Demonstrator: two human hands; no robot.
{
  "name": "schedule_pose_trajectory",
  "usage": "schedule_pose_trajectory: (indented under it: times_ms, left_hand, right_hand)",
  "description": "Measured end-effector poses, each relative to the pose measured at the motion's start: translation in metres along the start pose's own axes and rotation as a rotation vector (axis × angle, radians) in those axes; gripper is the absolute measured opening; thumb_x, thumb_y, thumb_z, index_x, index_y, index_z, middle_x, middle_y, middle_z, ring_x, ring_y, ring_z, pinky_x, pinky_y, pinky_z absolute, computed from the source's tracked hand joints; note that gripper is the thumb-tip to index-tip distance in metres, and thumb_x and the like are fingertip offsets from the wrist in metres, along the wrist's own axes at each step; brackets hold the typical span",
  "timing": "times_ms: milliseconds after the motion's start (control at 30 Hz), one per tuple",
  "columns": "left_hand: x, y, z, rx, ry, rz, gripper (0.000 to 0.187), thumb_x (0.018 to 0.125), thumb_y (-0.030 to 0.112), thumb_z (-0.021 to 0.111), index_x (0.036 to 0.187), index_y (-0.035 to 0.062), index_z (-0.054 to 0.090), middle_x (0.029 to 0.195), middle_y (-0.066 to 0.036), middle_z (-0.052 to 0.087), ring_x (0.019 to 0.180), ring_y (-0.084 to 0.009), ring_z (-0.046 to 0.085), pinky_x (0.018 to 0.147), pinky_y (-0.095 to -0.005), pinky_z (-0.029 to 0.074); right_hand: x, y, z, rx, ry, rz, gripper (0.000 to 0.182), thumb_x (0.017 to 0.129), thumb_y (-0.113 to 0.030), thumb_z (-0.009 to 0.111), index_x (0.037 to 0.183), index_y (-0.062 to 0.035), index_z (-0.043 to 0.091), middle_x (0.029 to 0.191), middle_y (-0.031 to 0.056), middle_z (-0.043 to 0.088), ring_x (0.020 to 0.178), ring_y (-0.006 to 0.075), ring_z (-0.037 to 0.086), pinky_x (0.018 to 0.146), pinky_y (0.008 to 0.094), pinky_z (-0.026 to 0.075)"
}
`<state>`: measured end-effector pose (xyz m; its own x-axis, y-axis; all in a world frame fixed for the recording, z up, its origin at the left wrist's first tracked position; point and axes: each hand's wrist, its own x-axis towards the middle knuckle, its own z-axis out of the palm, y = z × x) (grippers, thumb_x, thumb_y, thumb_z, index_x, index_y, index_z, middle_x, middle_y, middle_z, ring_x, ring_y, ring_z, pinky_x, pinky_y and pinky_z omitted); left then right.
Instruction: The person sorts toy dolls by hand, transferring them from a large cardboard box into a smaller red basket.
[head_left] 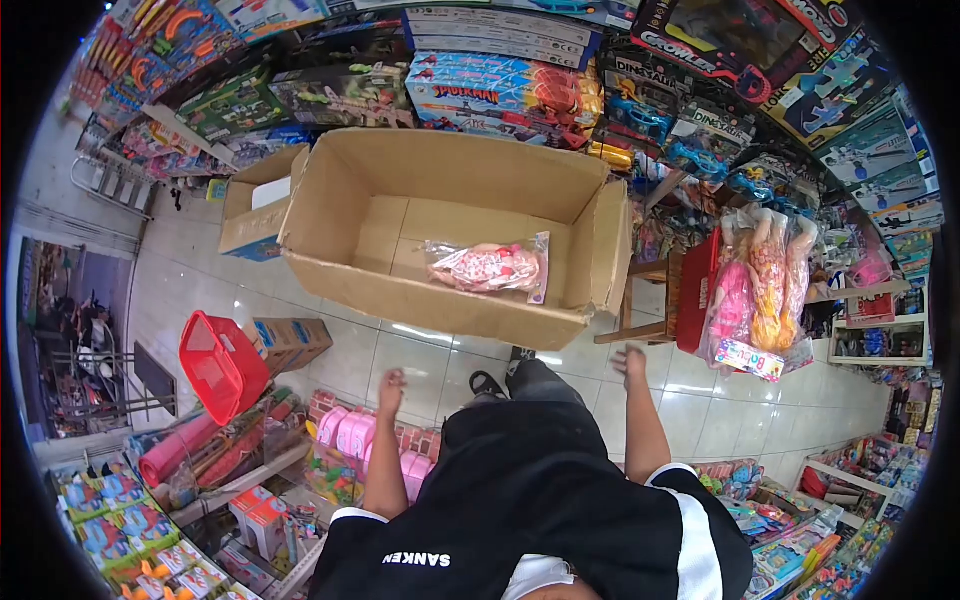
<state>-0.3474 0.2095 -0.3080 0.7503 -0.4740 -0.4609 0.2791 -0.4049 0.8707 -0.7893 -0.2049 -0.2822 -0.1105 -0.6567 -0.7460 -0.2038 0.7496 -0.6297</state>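
A large open cardboard box (430,305) stands before me. On its bottom lies a doll in pink patterned clothes (487,268), wrapped in a clear plastic bag. My left hand (392,388) hangs below the box's near left side, fingers loosely bent and holding nothing. Near the wooden stool (640,330), my right hand (630,362) is held up with its fingers apart, also without anything in it. Neither hand touches the box. To the right, several bagged dolls (765,290) with pink and yellow-orange clothing rest against a red container (697,290).
Boxed toys, among them a Spiderman set (500,95), line the shelf behind the box. A red plastic basket (222,365) and a smaller carton (290,342) stand at left. Pink toy packs (350,430) sit beside my left arm. Shelves of toys surround the tiled floor (420,370).
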Motion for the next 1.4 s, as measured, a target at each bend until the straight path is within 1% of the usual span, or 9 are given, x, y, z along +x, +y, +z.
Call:
schedule_pose_trajectory:
  times_ms: [133,267,467,600,700,800,1067,1133,1400]
  left_hand:
    - [0.036,0.163,-0.015,0.176,0.404,0.436,0.029,0.102,0.029,0.049,0.108,0.0017,0.057,0.093,-0.004,0.059,0.082,-0.013,0.056,0.076,-0.0265,0.046]
    - [0.045,0.323,0.02,0.135,0.641,0.711,0.03,0.102,0.023,0.049,0.114,-0.0027,0.058,0.105,-0.01,0.063,0.095,-0.0178,0.06,0.087,-0.0328,0.047]
    - [0.111,0.436,0.097,0.46,0.1,0.885,0.023,0.098,0.013,0.051,0.111,-0.0021,0.061,0.104,-0.015,0.063,0.097,-0.0251,0.063,0.087,-0.0329,0.047]
    - [0.202,0.436,0.14,0.808,-0.578,0.65,0.026,0.096,0.017,0.05,0.111,-0.0004,0.062,0.104,-0.02,0.064,0.098,-0.0365,0.061,0.086,-0.0382,0.049]
    - [0.285,0.392,0.158,1.111,-0.781,0.363,0.03,0.094,0.023,0.053,0.109,0.0001,0.063,0.095,-0.015,0.068,0.089,-0.028,0.064,0.08,-0.0378,0.051]
    - [0.33,0.362,0.174,1.328,-0.885,0.25,0.041,0.09,0.036,0.057,0.104,-0.0002,0.068,0.105,-0.02,0.068,0.096,-0.035,0.065,0.086,-0.0427,0.05]
    - [0.328,0.253,0.191,1.494,-1.155,-0.157,0.046,0.079,0.043,0.065,0.092,-0.0008,0.07,0.088,-0.02,0.07,0.078,-0.0273,0.069,0.069,-0.0397,0.056]
    - [0.32,0.237,0.192,1.48,-1.257,-0.4,0.053,0.089,0.05,0.057,0.11,0.0028,0.065,0.09,-0.016,0.069,0.079,-0.0235,0.068,0.07,-0.0449,0.057]
    - [0.324,0.241,0.194,1.147,-1.035,-0.446,0.055,0.088,0.041,0.065,0.103,-0.0112,0.056,0.075,-0.018,0.067,0.057,-0.0226,0.065,0.049,-0.0337,0.055]
  right_hand:
    - [0.044,-0.101,0.023,0.121,0.183,-0.502,0.028,0.098,-0.027,0.054,0.115,-0.0047,0.055,0.092,0.0103,0.064,0.081,0.0181,0.063,0.066,0.0297,0.05]
    - [-0.056,-0.248,0.088,0.343,0.262,-0.942,0.018,0.096,-0.015,0.058,0.108,-0.0009,0.058,0.091,0.0042,0.061,0.078,0.0113,0.059,0.065,0.026,0.049]
    - [-0.137,-0.325,0.203,0.214,-0.085,-1.062,0.018,0.093,-0.013,0.061,0.107,-0.0018,0.061,0.094,0.0044,0.064,0.082,0.0108,0.06,0.073,0.0248,0.05]
    - [-0.095,-0.319,0.281,-0.31,-0.463,-0.882,0.029,0.092,-0.024,0.064,0.111,-0.0015,0.065,0.097,0.01,0.068,0.088,0.0194,0.065,0.081,0.0321,0.051]
    - [-0.038,-0.294,0.312,-0.763,-0.555,-0.504,0.042,0.089,-0.036,0.064,0.115,-0.0034,0.065,0.1,0.0113,0.068,0.091,0.0195,0.065,0.077,0.032,0.052]
    - [0.022,-0.253,0.323,-1.269,-0.377,-0.524,0.055,0.086,-0.045,0.061,0.117,0.0003,0.064,0.115,0.0226,0.066,0.108,0.0298,0.064,0.089,0.0378,0.051]
    - [0.054,-0.169,0.302,-1.292,-0.272,-0.238,0.058,0.081,-0.049,0.059,0.12,-0.0059,0.065,0.126,0.0199,0.062,0.117,0.031,0.06,0.097,0.0387,0.048]
    - [0.04,-0.16,0.3,-1.248,-0.199,-0.21,0.057,0.081,-0.05,0.059,0.119,-0.0087,0.066,0.126,0.0182,0.062,0.117,0.0303,0.06,0.097,0.0382,0.048]
    - [0.022,-0.182,0.303,-1.165,-0.333,0.034,0.049,0.086,-0.028,0.056,0.129,-0.0047,0.058,0.126,0.021,0.061,0.118,0.0302,0.059,0.1,0.0373,0.046]
